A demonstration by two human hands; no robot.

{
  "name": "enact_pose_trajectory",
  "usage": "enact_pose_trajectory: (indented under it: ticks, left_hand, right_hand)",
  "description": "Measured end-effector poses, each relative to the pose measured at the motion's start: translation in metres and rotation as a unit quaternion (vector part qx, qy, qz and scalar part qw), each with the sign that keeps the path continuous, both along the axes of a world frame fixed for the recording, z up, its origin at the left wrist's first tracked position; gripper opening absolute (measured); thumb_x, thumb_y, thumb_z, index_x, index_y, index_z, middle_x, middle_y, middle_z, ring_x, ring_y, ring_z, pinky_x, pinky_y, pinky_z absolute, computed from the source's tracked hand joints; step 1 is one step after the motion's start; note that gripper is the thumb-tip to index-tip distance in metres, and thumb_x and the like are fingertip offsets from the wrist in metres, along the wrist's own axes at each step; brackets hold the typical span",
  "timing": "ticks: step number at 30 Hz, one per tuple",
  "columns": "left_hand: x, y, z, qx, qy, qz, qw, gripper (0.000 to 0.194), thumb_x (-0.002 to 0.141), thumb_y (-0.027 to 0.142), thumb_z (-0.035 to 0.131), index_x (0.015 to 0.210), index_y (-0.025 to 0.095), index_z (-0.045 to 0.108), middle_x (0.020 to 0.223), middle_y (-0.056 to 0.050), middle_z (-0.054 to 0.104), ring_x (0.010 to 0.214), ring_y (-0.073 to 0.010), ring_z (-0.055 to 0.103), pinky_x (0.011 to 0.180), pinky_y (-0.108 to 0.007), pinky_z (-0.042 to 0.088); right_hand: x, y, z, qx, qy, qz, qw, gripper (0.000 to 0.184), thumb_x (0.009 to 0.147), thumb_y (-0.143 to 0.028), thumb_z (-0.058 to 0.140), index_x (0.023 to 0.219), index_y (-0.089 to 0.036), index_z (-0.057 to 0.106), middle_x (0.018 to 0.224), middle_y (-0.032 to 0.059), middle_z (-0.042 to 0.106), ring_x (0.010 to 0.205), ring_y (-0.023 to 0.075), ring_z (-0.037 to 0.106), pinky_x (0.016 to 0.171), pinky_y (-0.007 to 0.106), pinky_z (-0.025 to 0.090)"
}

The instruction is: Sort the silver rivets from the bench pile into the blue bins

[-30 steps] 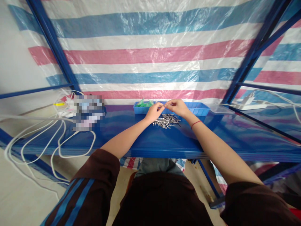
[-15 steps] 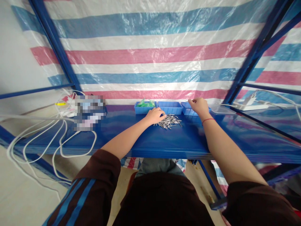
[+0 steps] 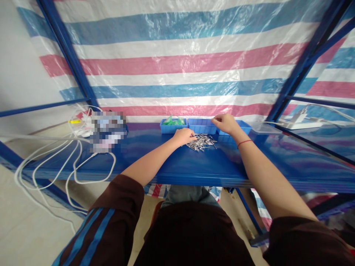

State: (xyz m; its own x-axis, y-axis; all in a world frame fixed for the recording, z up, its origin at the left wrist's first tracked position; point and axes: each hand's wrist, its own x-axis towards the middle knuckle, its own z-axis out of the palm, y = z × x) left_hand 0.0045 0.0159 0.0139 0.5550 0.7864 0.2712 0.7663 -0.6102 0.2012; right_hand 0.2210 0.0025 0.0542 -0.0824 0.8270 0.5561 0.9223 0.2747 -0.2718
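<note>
A loose heap of small silvery metal pins (image 3: 203, 142) lies on the blue table. At the heap's left edge is my left hand (image 3: 183, 136), its fingers curled and pressed together; whatever they grip is hidden. My right hand (image 3: 225, 122) hovers over the middle blue bin (image 3: 202, 126) and the right blue bin (image 3: 243, 126), thumb and fingers pinched. Anything in that pinch is too small to make out. To the left, another blue bin (image 3: 174, 129) holds green and clear plastic pieces (image 3: 173, 121).
White cables (image 3: 76, 162) loop over the table's left end, beside a blurred-out object (image 3: 107, 131). A clear plastic lid (image 3: 266, 128) and a white power strip (image 3: 302, 123) are at the right. Blue frame posts (image 3: 66, 51) and a striped sheet (image 3: 177, 62) stand behind.
My right hand has moved left, from above the right bin toward the middle bin, still pinched. My left hand stays at the heap. The whole view has shifted slightly.
</note>
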Motion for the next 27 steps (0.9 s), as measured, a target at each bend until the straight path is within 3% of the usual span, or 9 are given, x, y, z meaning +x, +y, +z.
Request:
enact_pose_trajectory:
  ticks: [7, 11, 14, 20, 27]
  left_hand:
    - [0.002, -0.009, 0.005, 0.046, 0.028, 0.015, 0.998, 0.024, 0.088, 0.027, 0.049, 0.088, 0.021, 0.072, 0.095, -0.007, 0.072, 0.095, -0.0248, 0.065, 0.083, -0.036, 0.046]
    - [0.002, -0.005, 0.003, 0.088, -0.021, -0.005, 0.996, 0.024, 0.09, 0.023, 0.046, 0.091, 0.02, 0.07, 0.098, -0.007, 0.07, 0.096, -0.0229, 0.064, 0.082, -0.033, 0.047]
    - [0.003, 0.001, 0.001, 0.099, -0.09, -0.027, 0.991, 0.02, 0.089, 0.023, 0.048, 0.092, 0.018, 0.067, 0.095, -0.007, 0.07, 0.094, -0.0207, 0.063, 0.083, -0.031, 0.046]
    - [0.009, 0.003, 0.002, 0.033, -0.245, -0.037, 0.968, 0.015, 0.089, 0.018, 0.049, 0.093, 0.015, 0.063, 0.095, -0.007, 0.069, 0.088, -0.0161, 0.063, 0.084, -0.028, 0.047]
    - [0.014, 0.003, 0.001, -0.031, -0.298, -0.058, 0.952, 0.018, 0.09, 0.024, 0.048, 0.095, 0.013, 0.062, 0.096, -0.007, 0.069, 0.087, -0.016, 0.062, 0.084, -0.029, 0.047]
  right_hand:
    - [-0.021, -0.003, -0.005, -0.07, -0.037, 0.12, 0.99, 0.031, 0.08, -0.034, 0.049, 0.074, -0.012, 0.07, 0.061, 0.0045, 0.063, 0.058, 0.0153, 0.054, 0.058, 0.027, 0.036]
    - [-0.028, 0.0, -0.012, -0.116, -0.009, 0.176, 0.978, 0.023, 0.076, -0.032, 0.056, 0.082, -0.015, 0.071, 0.075, 0.0044, 0.069, 0.068, 0.0164, 0.06, 0.066, 0.027, 0.043]
    - [-0.031, 0.002, -0.015, -0.136, 0.022, 0.21, 0.968, 0.028, 0.074, -0.036, 0.062, 0.09, -0.015, 0.071, 0.079, 0.0053, 0.071, 0.071, 0.0171, 0.061, 0.069, 0.028, 0.046]
    - [-0.037, -0.001, -0.014, -0.144, 0.169, 0.227, 0.948, 0.029, 0.073, -0.039, 0.066, 0.088, -0.014, 0.067, 0.075, 0.0054, 0.068, 0.061, 0.0147, 0.059, 0.055, 0.026, 0.046]
    - [-0.04, -0.004, -0.011, -0.112, 0.24, 0.223, 0.938, 0.025, 0.075, -0.039, 0.061, 0.076, -0.014, 0.063, 0.068, 0.004, 0.064, 0.055, 0.0115, 0.053, 0.053, 0.025, 0.042]
